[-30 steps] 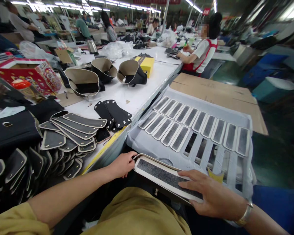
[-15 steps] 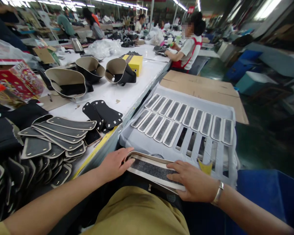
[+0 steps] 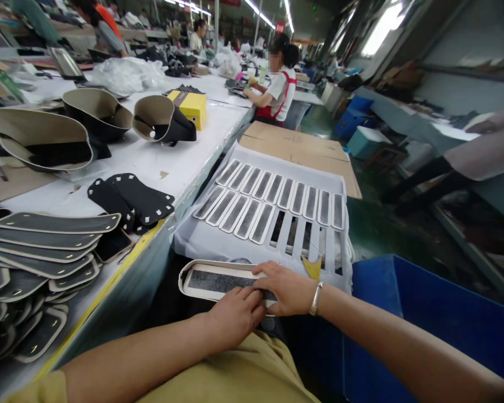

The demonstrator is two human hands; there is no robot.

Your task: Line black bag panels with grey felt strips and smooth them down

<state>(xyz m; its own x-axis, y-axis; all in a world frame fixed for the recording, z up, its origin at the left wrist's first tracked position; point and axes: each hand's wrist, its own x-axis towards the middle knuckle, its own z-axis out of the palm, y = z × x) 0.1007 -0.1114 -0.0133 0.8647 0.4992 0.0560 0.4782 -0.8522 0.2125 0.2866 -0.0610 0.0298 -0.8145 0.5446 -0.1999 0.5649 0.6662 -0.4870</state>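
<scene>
In my lap lies an oblong leather piece [image 3: 212, 278] like a bag's bottom, with a raised cream rim and a dark grey fuzzy strip along its middle. My right hand [image 3: 286, 288] grips its right end, fingers bent over the far rim. My left hand [image 3: 237, 314] is curled over the near edge, its fingertips pressed on the strip close to the right fingers. Both thumbs are partly hidden, and the piece's right end is covered by the hands. Just beyond, cream-edged strips with grey middles [image 3: 261, 223] lie in two rows on a grey cloth-covered board [image 3: 185, 238].
On the left table [image 3: 147, 162] are stacked dark cream-edged panels [image 3: 59, 223], black panels [image 3: 140, 197], open bag bodies [image 3: 157, 115] and a yellow box [image 3: 193, 107]. A blue bin [image 3: 373, 313] stands at my right. A co-worker [image 3: 280, 92] sits farther along the table. Cardboard [image 3: 298, 146] lies behind the board.
My left hand has left the piece's left end and moved right along it, beside my right hand. The view has turned right, and a person's arm or leg shows at the far right.
</scene>
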